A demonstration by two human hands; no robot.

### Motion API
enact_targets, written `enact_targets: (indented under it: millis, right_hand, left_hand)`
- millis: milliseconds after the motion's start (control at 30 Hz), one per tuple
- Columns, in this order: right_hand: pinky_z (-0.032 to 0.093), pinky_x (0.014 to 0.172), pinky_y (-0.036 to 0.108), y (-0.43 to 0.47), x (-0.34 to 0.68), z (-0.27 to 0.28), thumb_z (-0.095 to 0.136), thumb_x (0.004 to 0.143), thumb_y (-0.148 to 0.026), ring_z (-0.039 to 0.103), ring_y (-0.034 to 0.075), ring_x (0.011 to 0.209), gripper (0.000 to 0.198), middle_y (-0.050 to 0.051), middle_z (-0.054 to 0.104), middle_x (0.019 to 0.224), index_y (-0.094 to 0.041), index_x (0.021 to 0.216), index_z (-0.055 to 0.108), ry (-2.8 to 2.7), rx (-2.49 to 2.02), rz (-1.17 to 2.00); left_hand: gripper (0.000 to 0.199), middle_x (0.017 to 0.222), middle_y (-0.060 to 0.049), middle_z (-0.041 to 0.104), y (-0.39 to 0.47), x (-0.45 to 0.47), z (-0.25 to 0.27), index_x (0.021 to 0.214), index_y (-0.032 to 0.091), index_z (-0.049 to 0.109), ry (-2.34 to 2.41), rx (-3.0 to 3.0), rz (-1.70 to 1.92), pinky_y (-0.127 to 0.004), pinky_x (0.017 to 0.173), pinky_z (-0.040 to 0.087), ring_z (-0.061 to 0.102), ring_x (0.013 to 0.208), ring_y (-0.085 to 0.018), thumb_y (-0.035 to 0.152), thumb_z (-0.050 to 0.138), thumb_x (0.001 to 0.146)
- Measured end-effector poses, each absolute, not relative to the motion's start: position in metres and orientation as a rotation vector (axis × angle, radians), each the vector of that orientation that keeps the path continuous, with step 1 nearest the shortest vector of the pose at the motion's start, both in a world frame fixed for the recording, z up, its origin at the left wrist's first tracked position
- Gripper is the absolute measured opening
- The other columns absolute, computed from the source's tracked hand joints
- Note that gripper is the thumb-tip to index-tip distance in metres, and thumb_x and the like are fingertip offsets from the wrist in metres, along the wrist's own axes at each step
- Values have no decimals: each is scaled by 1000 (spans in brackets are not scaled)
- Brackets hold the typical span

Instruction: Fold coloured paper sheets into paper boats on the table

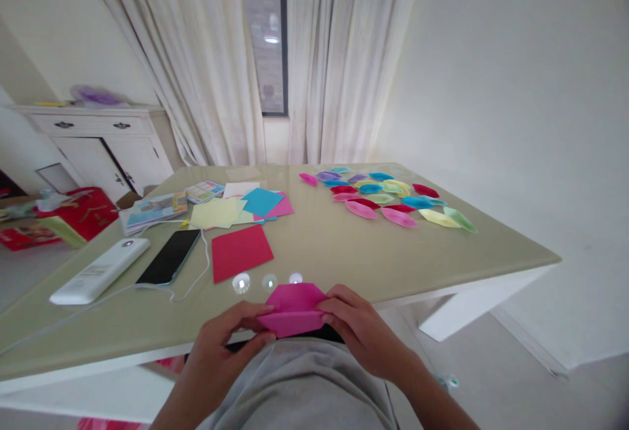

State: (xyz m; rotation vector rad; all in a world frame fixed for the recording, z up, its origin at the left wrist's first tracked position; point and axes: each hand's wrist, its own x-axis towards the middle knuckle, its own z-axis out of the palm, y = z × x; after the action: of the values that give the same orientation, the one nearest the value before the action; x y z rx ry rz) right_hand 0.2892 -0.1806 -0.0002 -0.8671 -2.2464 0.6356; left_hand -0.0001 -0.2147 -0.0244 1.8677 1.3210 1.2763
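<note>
A folded magenta paper boat (295, 322) is held between my two hands at the front edge of the table. My left hand (223, 341) pinches its left end with thumb and fingers. On the opposite end, my right hand (356, 328) closes its fingertips over the paper. The boat's middle opens slightly along a crease, showing its inner face. Just beyond my left hand lies a flat red paper square (242, 252). Across the far right of the table spread several folded paper boats (398, 216) in pink, red, blue, yellow, green and purple.
Loose paper squares (215, 213) in yellow, blue and pink lie at the back left, beside booklets (156, 210). A black-screened phone (170, 257), a white power bank (101, 271) and a white cable (204, 266) rest on the table's left (314, 246). A white cabinet (135, 151) stands behind.
</note>
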Motion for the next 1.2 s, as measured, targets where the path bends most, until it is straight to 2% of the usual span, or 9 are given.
enact_targets:
  millis: [200, 400, 600, 700, 867, 1033, 1200]
  right_hand:
    - [48, 86, 27, -186, 290, 9, 50, 112, -22, 62, 19, 99, 21, 5, 65, 105, -22, 106, 70, -2248, -898, 751]
    - [47, 83, 27, -186, 292, 4, 62, 109, -30, 65, 18, 93, 13, 4, 71, 102, -22, 116, 70, -2201, -856, 753]
    - [47, 80, 26, -187, 296, 6, 62, 109, -28, 65, 16, 88, 13, 3, 71, 94, -21, 101, 71, -2123, -738, 685]
    - [48, 79, 25, -188, 296, 7, 61, 109, -25, 66, 15, 87, 13, 3, 73, 93, -22, 102, 72, -2094, -711, 649]
    - [49, 78, 25, -192, 295, 9, 62, 109, -24, 67, 15, 86, 13, 3, 73, 93, -22, 100, 73, -2070, -712, 631]
    - [49, 79, 24, -194, 295, 19, 60, 109, -23, 66, 15, 87, 17, 3, 72, 92, -21, 96, 71, -2109, -708, 667]
    - [50, 79, 25, -196, 294, 22, 57, 111, -24, 66, 15, 88, 20, 5, 71, 95, -21, 95, 70, -2135, -705, 618]
  left_hand:
    - [19, 92, -2, 80, -220, -2, -21, 103, 26, 78, 1258, 1739, 1161, -22, 76, 62, 77, 84, -18, 43, 76, 94]
    - [21, 83, 2, 76, -224, -1, -13, 92, 26, 75, 1313, 1917, 1116, -16, 70, 54, 71, 75, -12, 40, 65, 103]
    - [25, 79, 3, 72, -229, 3, 3, 86, 26, 72, 1207, 2079, 1074, -14, 68, 51, 68, 70, -10, 32, 58, 106]
    - [25, 80, 2, 75, -230, 4, -5, 88, 26, 73, 1203, 2014, 1090, -15, 68, 53, 70, 72, -12, 35, 58, 105]
    - [14, 87, 1, 81, -232, 1, -21, 96, 27, 77, 1347, 1834, 1195, -19, 72, 60, 77, 78, -16, 39, 70, 98]
    - [15, 87, 2, 81, -230, -1, -8, 93, 27, 77, 1274, 1980, 1175, -15, 69, 59, 76, 75, -14, 34, 66, 100]
    - [13, 96, -2, 80, -229, 5, 2, 100, 27, 77, 1214, 2084, 1202, -17, 79, 60, 77, 87, -15, 30, 65, 101]
